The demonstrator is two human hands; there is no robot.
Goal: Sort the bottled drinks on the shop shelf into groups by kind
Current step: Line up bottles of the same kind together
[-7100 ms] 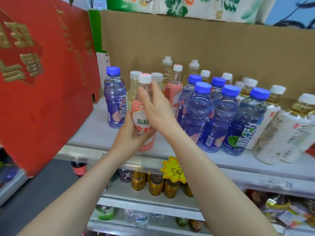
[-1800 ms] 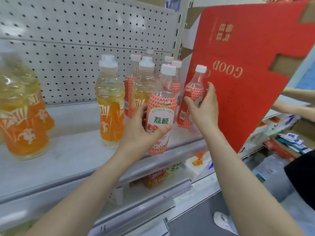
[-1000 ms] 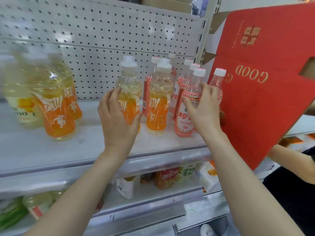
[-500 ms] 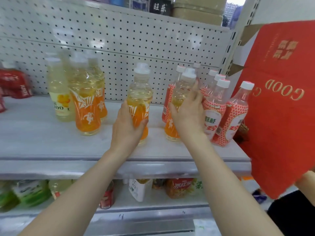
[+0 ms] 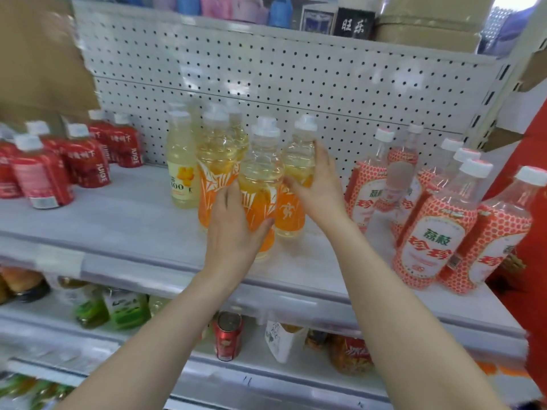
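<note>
Two orange-labelled bottles of pale yellow drink stand mid-shelf. My left hand [image 5: 233, 232] grips the nearer one [image 5: 260, 179] round its label. My right hand [image 5: 319, 187] grips the farther one [image 5: 299, 161] from the right. Both bottles touch a cluster of like orange bottles [image 5: 216, 170] on their left, beside a pale yellow bottle [image 5: 180, 170]. Several red-and-white dotted lychee bottles [image 5: 429, 232] stand grouped at the right. Red-labelled juice bottles [image 5: 83, 158] stand at the left.
The grey shelf [image 5: 118, 220] has a white pegboard back [image 5: 296, 78]. A red cardboard panel [image 5: 532, 261] stands at the right end. Lower shelves hold a red can [image 5: 226, 335], a carton and green bottles. Boxes sit on top.
Both hands slid the two orange bottles left along the shelf, up against the other orange bottles. Before that, the lychee bottle was set down among its kind at the right.
</note>
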